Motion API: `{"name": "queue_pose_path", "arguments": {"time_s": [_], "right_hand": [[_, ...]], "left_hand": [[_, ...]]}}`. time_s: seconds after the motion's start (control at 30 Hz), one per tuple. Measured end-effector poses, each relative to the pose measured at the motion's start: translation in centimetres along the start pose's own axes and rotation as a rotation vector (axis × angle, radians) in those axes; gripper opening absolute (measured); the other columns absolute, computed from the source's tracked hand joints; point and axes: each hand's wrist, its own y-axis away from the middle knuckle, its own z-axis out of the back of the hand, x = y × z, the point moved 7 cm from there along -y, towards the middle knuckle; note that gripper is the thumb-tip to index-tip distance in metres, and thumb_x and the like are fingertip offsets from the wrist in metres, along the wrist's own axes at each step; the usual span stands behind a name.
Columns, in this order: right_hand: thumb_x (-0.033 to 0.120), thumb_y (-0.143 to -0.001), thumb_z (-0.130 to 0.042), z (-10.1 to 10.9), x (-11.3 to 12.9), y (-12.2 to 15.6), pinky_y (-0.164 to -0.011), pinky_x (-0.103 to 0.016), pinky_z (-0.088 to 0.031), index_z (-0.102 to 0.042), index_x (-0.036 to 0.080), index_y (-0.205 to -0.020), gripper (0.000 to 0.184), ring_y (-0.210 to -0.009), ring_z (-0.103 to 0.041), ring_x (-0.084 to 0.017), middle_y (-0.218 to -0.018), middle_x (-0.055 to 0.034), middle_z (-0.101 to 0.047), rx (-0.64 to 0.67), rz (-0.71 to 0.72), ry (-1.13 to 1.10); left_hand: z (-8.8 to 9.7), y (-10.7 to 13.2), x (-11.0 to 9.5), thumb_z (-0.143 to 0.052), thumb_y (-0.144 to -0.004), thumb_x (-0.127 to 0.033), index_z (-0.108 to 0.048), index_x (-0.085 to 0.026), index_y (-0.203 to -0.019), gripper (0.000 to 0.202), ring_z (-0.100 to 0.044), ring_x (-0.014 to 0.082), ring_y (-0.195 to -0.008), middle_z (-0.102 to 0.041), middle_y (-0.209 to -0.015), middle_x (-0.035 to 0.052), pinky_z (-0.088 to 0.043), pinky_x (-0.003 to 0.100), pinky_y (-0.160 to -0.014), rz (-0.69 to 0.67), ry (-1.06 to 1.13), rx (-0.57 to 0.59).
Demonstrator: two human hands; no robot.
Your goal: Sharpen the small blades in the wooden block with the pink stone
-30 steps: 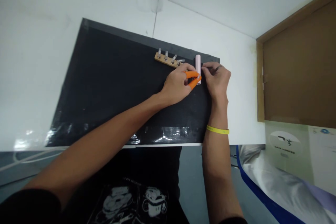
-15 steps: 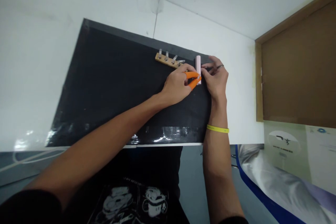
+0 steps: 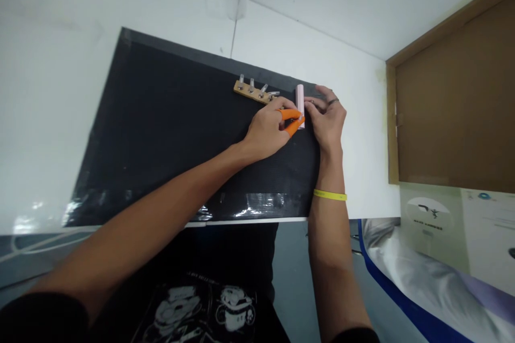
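Orange finger covers sit on the thumb and forefinger of my left hand (image 3: pixel 273 123). Those two fingertips are pinched together over the lower part of a pink stick-like cylinder (image 3: pixel 300 97), at a small pale piece too tiny to name. On the cylinder's right side, my right hand (image 3: pixel 329 118) has its thumb and forefinger drawn together near it, the other fingers bent above. What lies between them, if anything, is hidden. A light wooden strip (image 3: pixel 252 93) holds several clear upright tips on metal studs, just beyond my left hand, which covers its near end.
Under both hands lies a black mat (image 3: pixel 161 118) with shiny tape at its front edge, on a white table (image 3: pixel 362 171). A brown framed board (image 3: pixel 454 102) stands at the right. Below it are a printed sheet (image 3: pixel 430 220) and silvery fabric (image 3: pixel 394 246).
The whole view has shifted slightly, so things appear a little further left. Both hands keep about the same pose around the pink cylinder.
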Motion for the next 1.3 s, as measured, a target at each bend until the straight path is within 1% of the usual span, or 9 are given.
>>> {"name": "queue_pose_path", "arguments": {"time_s": [0.2,0.3,0.4,0.53,0.63,0.77,1.07,1.2,1.3], "right_hand": [[0.025,-0.082,-0.071,0.1,0.7,0.0,-0.084,-0.033,-0.058,-0.063,0.02,-0.094,0.015,-0.093,-0.073,-0.019,-0.094,-0.002,-0.074,-0.056,0.042,0.05],[0.026,-0.081,-0.073,0.1,0.9,0.1,-0.083,-0.033,-0.057,-0.068,0.02,-0.088,0.01,-0.09,-0.071,-0.019,-0.092,-0.0017,-0.074,-0.072,0.051,0.033],[0.028,-0.082,-0.073,0.2,1.3,0.2,-0.076,-0.031,-0.054,-0.073,0.021,-0.089,0.01,-0.082,-0.067,-0.016,-0.093,-0.0011,-0.074,-0.075,0.087,0.095],[0.028,-0.082,-0.074,0.4,2.0,0.2,-0.067,-0.028,-0.047,-0.074,0.022,-0.087,0.008,-0.069,-0.056,-0.012,-0.094,-0.0002,-0.069,-0.084,0.169,0.236],[0.027,-0.082,-0.073,0.3,2.0,0.1,-0.065,-0.027,-0.046,-0.074,0.022,-0.088,0.008,-0.064,-0.05,-0.011,-0.089,0.001,-0.065,-0.08,0.158,0.314],[0.024,-0.083,-0.072,0.1,1.6,0.0,-0.065,-0.027,-0.045,-0.075,0.022,-0.092,0.01,-0.065,-0.052,-0.011,-0.083,0.0014,-0.066,-0.054,0.105,0.299],[0.025,-0.085,-0.068,0.1,1.6,0.1,-0.068,-0.029,-0.047,-0.072,0.023,-0.106,0.022,-0.063,-0.051,-0.011,-0.091,0.0015,-0.069,-0.033,0.11,0.34],[0.024,-0.088,-0.065,-0.1,1.8,0.2,-0.073,-0.03,-0.047,-0.072,0.023,-0.099,0.013,-0.07,-0.054,-0.013,-0.093,0.0004,-0.068,-0.012,0.136,0.347],[0.026,-0.089,-0.063,-0.2,1.7,0.2,-0.076,-0.032,-0.048,-0.068,0.024,-0.111,0.023,-0.07,-0.054,-0.014,-0.096,0.0003,-0.066,-0.009,0.108,0.363]], "left_hand": [[0.0,0.0,-0.1,-0.067,-0.083,-0.009,-0.071,-0.014,-0.092,0.011,-0.054,0.0077,-0.064,-0.069,-0.101,0.0034,-0.044,0.021,-0.058,0.009,-0.004,0.01],[0.0,0.0,-0.1,-0.067,-0.082,-0.008,-0.07,-0.014,-0.093,0.012,-0.054,0.0075,-0.064,-0.068,-0.101,0.0032,-0.045,0.021,-0.059,0.011,-0.007,0.013],[0.0,0.0,-0.1,-0.066,-0.083,-0.01,-0.071,-0.014,-0.092,0.011,-0.055,0.0083,-0.065,-0.069,-0.102,0.0035,-0.045,0.022,-0.059,0.006,-0.015,0.012],[0.0,-0.1,-0.1,-0.067,-0.083,-0.01,-0.072,-0.014,-0.092,0.011,-0.055,0.0087,-0.066,-0.069,-0.102,0.004,-0.045,0.022,-0.059,-0.001,-0.023,0.013],[0.0,0.0,-0.2,-0.067,-0.084,-0.011,-0.072,-0.014,-0.092,0.01,-0.055,0.0091,-0.067,-0.069,-0.102,0.0037,-0.045,0.022,-0.059,-0.005,-0.027,0.014],[0.1,0.0,-0.1,-0.067,-0.084,-0.012,-0.072,-0.015,-0.092,0.009,-0.053,0.0081,-0.063,-0.069,-0.102,0.0037,-0.044,0.022,-0.058,0.006,-0.013,0.006],[0.1,0.0,-0.2,-0.066,-0.084,-0.014,-0.072,-0.016,-0.091,0.009,-0.055,0.0093,-0.065,-0.07,-0.102,0.0037,-0.046,0.023,-0.059,-0.012,-0.034,0.009],[0.1,0.0,-0.2,-0.066,-0.083,-0.012,-0.072,-0.015,-0.092,0.011,-0.055,0.0093,-0.066,-0.069,-0.101,0.004,-0.046,0.022,-0.059,-0.014,-0.031,0.011],[0.1,0.0,-0.1,-0.066,-0.083,-0.012,-0.071,-0.015,-0.092,0.011,-0.054,0.0084,-0.063,-0.069,-0.101,0.0039,-0.045,0.022,-0.058,-0.005,-0.018,0.002]]}}
